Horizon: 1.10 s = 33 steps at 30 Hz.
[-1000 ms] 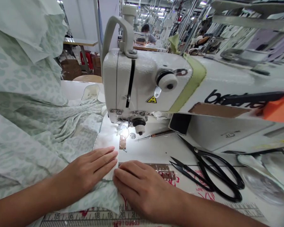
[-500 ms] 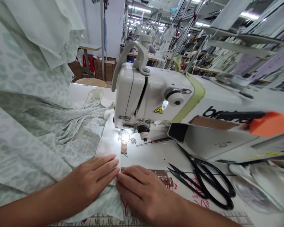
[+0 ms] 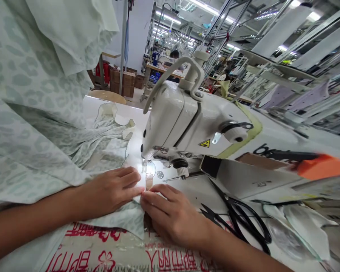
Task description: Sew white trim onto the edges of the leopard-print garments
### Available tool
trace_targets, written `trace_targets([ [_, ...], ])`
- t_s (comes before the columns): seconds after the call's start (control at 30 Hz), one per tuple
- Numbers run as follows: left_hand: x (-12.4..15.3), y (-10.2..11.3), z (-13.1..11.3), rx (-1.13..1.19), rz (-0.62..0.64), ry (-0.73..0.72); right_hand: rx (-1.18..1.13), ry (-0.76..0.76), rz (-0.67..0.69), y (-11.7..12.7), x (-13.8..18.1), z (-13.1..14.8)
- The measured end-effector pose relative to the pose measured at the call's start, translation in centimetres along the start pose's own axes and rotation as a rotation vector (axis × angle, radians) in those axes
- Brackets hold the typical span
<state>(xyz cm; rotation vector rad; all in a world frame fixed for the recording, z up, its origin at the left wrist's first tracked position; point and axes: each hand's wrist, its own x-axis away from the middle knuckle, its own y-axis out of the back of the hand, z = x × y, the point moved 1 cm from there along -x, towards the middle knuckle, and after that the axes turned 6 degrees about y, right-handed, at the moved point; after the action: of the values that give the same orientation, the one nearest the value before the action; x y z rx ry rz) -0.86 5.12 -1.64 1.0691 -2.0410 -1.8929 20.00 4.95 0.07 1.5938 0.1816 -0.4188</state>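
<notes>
A ruler strip [image 3: 116,269] ran along the nearest visible part of the white bench [image 3: 187,194], with red printed characters [image 3: 172,260] just beyond it. Over these, the right hand [image 3: 172,223] was nearly closed, its fingertips pinching the edge of the pale green leopard-print fabric [image 3: 121,221]. The left hand [image 3: 109,192] lay palm down on the fabric, fingers partly bent, one fingertip meeting the right hand's; whether it gripped any cloth could not be told. The fabric spread under both hands and rose in heavy folds on the left. To the right, black thread snips [image 3: 211,215] lay beside large black scissors [image 3: 248,219]. Just past the fingertips, a lamp lit the needle area of the white sewing machine [image 3: 172,121], whose arm, wrapped with a yellow-green band [image 3: 252,130], stretched rightward. Beyond the bench's far edge stood a round wooden seat [image 3: 107,97] and cardboard boxes [image 3: 127,84]. Farther back, a person [image 3: 174,54] was at another workstation, among metal poles, under rows of ceiling lights [image 3: 168,17].
</notes>
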Motion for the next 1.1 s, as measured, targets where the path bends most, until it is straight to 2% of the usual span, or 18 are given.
trace_targets([
  [0.33,-1.8,1.0,2.5,-0.040,0.090,-0.024,0.033,-0.064,0.048,-0.4,-0.2,-1.8],
  [0.47,-2.2,1.0,2.7,-0.082,0.090,-0.005,0.032,-0.077,0.060,-0.6,-0.3,-2.1],
  [0.57,-1.8,1.4,1.3,-0.121,0.099,0.059,0.023,-0.065,0.028,-0.8,-0.2,-2.0],
  [0.7,-0.3,2.4,-2.0,-0.202,0.139,0.097,0.011,-0.048,-0.047,-1.2,-0.3,-2.2],
  [0.8,0.7,2.3,-3.9,-0.289,0.148,0.113,-0.063,-0.087,-0.057,-1.2,-0.7,-2.5],
  [0.93,1.2,0.8,-4.7,-0.438,0.023,0.106,-0.123,-0.187,0.018,-0.6,-1.0,-2.5],
  [1.1,-0.1,-0.2,-4.4,-0.485,-0.093,0.105,-0.119,-0.246,0.066,-0.3,-1.1,-2.8],
])
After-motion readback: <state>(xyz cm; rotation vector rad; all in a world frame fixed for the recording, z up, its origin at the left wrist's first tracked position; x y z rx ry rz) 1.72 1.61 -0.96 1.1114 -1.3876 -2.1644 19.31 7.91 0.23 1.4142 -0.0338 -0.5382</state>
